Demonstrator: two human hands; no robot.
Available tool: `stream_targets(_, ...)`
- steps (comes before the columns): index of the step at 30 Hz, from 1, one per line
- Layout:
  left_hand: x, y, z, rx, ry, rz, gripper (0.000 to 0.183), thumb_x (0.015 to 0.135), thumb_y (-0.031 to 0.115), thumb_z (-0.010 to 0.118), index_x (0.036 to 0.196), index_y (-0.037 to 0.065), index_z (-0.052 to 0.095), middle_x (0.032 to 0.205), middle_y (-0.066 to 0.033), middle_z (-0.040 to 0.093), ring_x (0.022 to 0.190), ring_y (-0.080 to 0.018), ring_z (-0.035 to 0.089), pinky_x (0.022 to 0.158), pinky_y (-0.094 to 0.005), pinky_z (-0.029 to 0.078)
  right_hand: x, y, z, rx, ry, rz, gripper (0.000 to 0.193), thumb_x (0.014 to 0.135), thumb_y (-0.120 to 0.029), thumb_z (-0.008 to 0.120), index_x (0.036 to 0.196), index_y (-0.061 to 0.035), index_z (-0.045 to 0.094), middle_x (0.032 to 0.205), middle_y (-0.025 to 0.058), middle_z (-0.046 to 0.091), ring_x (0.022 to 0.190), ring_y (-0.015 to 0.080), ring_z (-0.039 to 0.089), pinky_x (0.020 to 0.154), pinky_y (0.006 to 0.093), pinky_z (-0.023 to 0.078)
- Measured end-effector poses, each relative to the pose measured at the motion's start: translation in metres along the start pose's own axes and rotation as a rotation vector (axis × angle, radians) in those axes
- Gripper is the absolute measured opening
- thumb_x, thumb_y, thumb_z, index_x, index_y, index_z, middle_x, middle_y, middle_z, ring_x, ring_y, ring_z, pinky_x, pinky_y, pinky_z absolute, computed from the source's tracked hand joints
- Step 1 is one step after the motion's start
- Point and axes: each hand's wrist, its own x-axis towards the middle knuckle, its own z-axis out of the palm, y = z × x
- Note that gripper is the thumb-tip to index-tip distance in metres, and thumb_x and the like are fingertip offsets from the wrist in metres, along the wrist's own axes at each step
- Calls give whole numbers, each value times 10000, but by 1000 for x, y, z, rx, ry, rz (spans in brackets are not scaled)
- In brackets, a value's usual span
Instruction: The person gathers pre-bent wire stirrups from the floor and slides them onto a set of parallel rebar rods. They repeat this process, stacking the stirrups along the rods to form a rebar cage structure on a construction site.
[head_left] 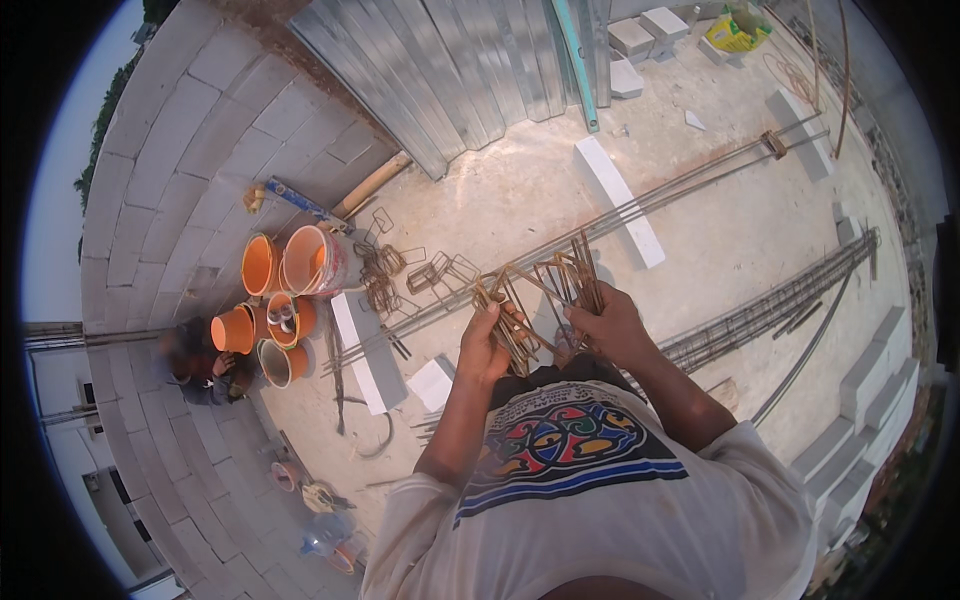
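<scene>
1. Nearest my remote head view is a pale grey cloth T-shirt [620, 520] with a multicoloured printed emblem across its front.
2. I see the left hand [484, 345] curled closed, gripping a bunch of rusty brown bent steel-rod frames [517, 338].
3. From my end, the right hand [612, 325] is also closed, gripping a second cluster of brown bent steel rods [578, 282]; whether the two lots interlock, I cannot tell.
4. Both lots are held side by side in front of the waist, just past the shirt's hem.
5. Left of them, I make out loose brown rectangular wire frames [440, 272] on the pale concrete floor [480, 205].
6. Beyond the hands, long thin grey steel rods [700, 180] cross a white rectangular block [612, 190].
</scene>
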Motion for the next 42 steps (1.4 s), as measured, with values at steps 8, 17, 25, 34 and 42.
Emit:
stream_targets(8,3,23,-18,180,-10,23,308,943,223,611,1224,110,551,1110,-86,637,683,-121,575,543,-287,459,1,2,-22,282,33,31,198,874,-174,681,888,-22,555,613,43,581,403,86,459,371,234,340)
stream_targets(17,-17,16,26,16,-196,139,207,950,191,610,1127,85,596,1008,-90,672,615,-109,535,530,-274,433,14,33,8,394,-69,145,229,895,-232,662,931,-22,579,680,72,623,432,106,494,380,243,372)
stream_targets(25,-25,39,22,151,-80,225,91,933,152,629,961,66,622,839,-82,673,602,-128,566,542,-269,467,17,51,-5,460,-193,206,282,939,-189,582,1141,5,554,911,112,653,719,168,630,564,296,522)
stream_targets(34,-31,13,21,333,-12,75,174,902,165,660,1019,60,587,736,-30,565,635,-139,542,574,-285,460,9,22,-3,475,-253,200,342,898,-116,643,1184,28,523,931,124,671,824,216,683,666,323,561)
stream_targets(42,-33,-3,33,458,-59,62,224,937,167,637,1092,32,549,925,-90,616,760,-185,624,646,-311,537,11,37,24,89,-189,20,304,838,-196,713,1033,9,604,845,75,641,687,149,620,572,278,503)
